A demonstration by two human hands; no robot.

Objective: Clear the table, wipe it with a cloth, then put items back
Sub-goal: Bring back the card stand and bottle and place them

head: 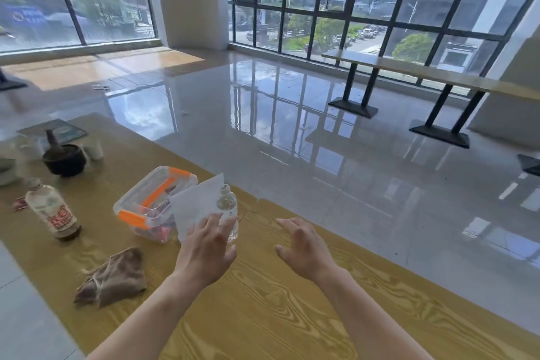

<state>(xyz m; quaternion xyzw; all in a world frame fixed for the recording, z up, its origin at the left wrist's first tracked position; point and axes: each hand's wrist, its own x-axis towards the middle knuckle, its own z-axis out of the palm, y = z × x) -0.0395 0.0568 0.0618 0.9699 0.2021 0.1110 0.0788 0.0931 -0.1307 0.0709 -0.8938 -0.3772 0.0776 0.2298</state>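
Observation:
On the wood-grain table [277, 316] my left hand [209, 245] holds a white sheet of paper [195, 204] against a clear plastic water bottle [228, 207]. My right hand [304, 245] hovers just to the right with fingers relaxed and spread, holding nothing. A crumpled brown cloth [114, 276] lies on the table left of my left forearm. Behind the paper stands a clear plastic box with orange clips [146, 202].
A labelled drink bottle [52, 210] stands at the left, with a dark mortar and pestle [62, 155], a white cup [95, 147] and a book [54, 131] further back. Glossy tiled floor lies beyond the table; another long table [438, 73] stands by the windows.

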